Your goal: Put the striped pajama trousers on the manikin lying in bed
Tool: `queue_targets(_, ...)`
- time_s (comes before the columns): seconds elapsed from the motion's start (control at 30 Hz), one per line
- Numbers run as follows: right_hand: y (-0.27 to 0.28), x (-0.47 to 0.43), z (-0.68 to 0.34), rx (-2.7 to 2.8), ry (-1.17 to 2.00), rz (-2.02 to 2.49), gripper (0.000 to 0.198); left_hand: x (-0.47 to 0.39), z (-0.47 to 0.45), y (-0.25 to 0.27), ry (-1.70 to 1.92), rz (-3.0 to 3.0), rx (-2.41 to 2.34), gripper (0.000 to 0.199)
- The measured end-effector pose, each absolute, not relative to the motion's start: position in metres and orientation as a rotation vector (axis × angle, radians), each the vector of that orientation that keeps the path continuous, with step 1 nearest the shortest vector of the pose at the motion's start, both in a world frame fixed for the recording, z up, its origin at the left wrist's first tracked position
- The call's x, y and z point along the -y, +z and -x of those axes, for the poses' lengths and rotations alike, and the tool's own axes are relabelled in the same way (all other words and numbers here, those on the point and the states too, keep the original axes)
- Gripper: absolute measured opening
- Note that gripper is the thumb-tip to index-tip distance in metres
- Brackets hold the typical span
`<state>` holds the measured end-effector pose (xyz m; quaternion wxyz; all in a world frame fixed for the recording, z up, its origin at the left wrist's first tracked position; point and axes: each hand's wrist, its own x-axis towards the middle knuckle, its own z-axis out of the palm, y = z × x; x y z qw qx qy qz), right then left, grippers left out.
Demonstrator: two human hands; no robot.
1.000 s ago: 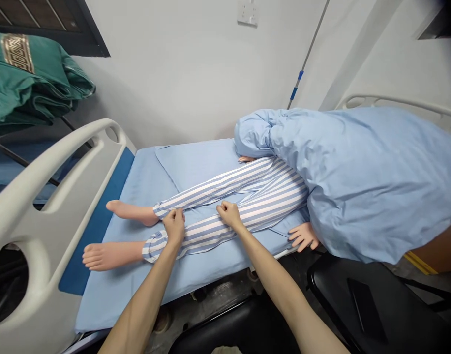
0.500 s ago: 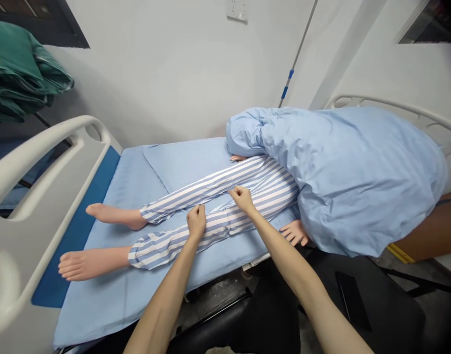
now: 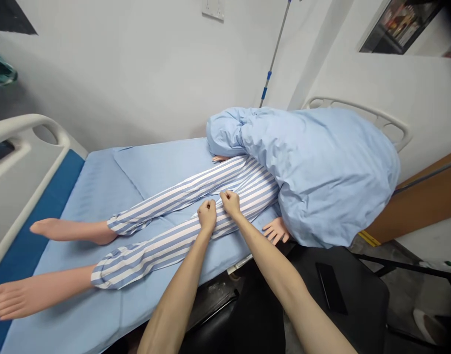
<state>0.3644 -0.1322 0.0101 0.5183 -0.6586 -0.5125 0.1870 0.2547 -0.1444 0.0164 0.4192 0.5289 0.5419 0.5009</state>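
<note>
Both of my hands are closed into fists over the near thigh of a manikin in blue-and-white striped trousers (image 3: 169,241). My left hand (image 3: 207,215) is a fist over the near trouser leg, and no object shows in it. Just to the right and slightly higher is my right hand (image 3: 230,202), also a fist with nothing visible in its fingers. A small gap separates the two fists. The manikin's upper body is hidden under a bunched light blue cover (image 3: 321,167). One manikin hand (image 3: 277,230) pokes out at the near side, palm down. Its bare feet (image 3: 26,295) point left.
The bed has a blue sheet (image 3: 155,162), a white end board (image 3: 29,162) at left and another board (image 3: 361,110) at right. A drip pole (image 3: 269,73) stands behind. A black chair (image 3: 365,300) bearing a dark phone-like slab (image 3: 331,287) is near the bed's right side.
My fists have come closer together, the left one moving right along the near leg toward the right one. The camera view has shifted right. The cover looks unchanged.
</note>
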Motion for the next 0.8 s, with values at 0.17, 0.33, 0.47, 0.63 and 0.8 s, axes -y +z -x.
queue_targets(0.17,0.030,0.132,-0.407,1.312,0.378,1.557,0.043,0.145,-0.257,0.000,1.203,-1.508,-1.413,0.040)
queue_targets(0.33,0.023,0.136,-0.432,1.256,0.296,1.729,0.040,0.142,-0.252,0.004,1.213,-1.396,-1.346,0.038)
queue_targets(0.47,0.008,0.139,-0.426,1.212,0.200,1.788,0.040,0.136,-0.271,0.018,1.324,-1.278,-1.232,0.036)
queue_targets(0.63,0.013,0.138,-0.435,1.192,0.352,1.604,0.041,0.136,-0.316,0.023,1.220,-1.435,-1.302,0.037)
queue_targets(0.8,0.032,0.130,-0.469,1.164,0.349,1.468,0.043,0.138,-0.327,0.010,1.138,-1.564,-1.424,0.036)
